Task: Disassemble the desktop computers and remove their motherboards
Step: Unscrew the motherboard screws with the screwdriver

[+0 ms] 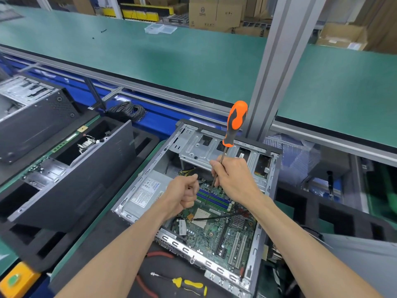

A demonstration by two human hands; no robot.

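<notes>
Right hand: right hand (231,179) pinches the thin metal shaft of the orange screwdriver (235,123) between fingers and thumb, over the open case; the handle stands up above the hand, tilted a little to the right, and the tip goes down toward the blue memory slots (214,197).
Left hand: left hand (183,195) is curled into a loose fist just beside the right one, over the upper left part of the board; something small and dark shows between the fingers, but I cannot tell what it is.
Motherboard: green motherboard (214,233) lies flat inside the open computer case (253,250), below both hands, with a black cable across it.
Power supply: grey power supply (146,190) sits in the left part of the same case.
Near edge: yellow screwdriver (189,283) lies on the black mat in front of the case.
Left side: second computer case (71,168), dark, lies on black foam, well apart from the hands.
Behind: aluminium post (277,61) rises just behind the case.
Far: clear plastic box (160,29) lies on the green bench, and cardboard boxes (214,14) stand beyond it.
</notes>
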